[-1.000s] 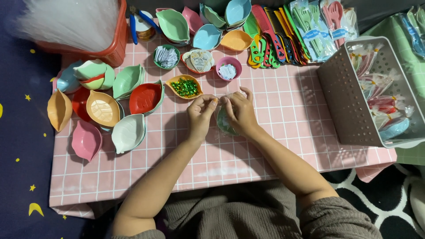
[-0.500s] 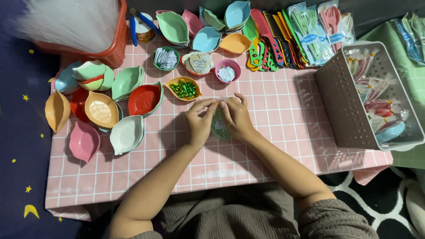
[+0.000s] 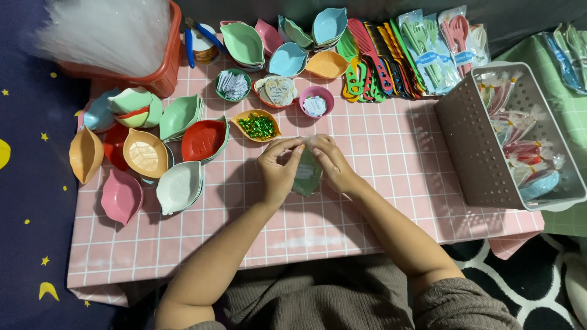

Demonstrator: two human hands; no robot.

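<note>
Both hands meet at the middle of the pink checked tablecloth (image 3: 391, 153). My left hand (image 3: 278, 172) and my right hand (image 3: 330, 165) pinch the top of a clear plastic bag with a pale green leaf-shaped dish (image 3: 307, 176) inside it. The bag lies on the cloth between the two hands, and fingers hide its upper edge. Just beyond the hands sits an orange leaf dish of green shiny bits (image 3: 257, 125).
Leaf-shaped dishes in many colours (image 3: 162, 153) crowd the left and back of the table. Small bowls of paper tags (image 3: 275, 91) stand behind. Combs and packed cutlery (image 3: 397, 55) lie at the back right. A grey perforated basket (image 3: 465, 140) holds wrapped dishes at right. A red tub (image 3: 153, 73) holds clear bags.
The hands have shifted slightly toward me and down the table, still working the top of the bagged green dish. Nothing else on the table has moved.
</note>
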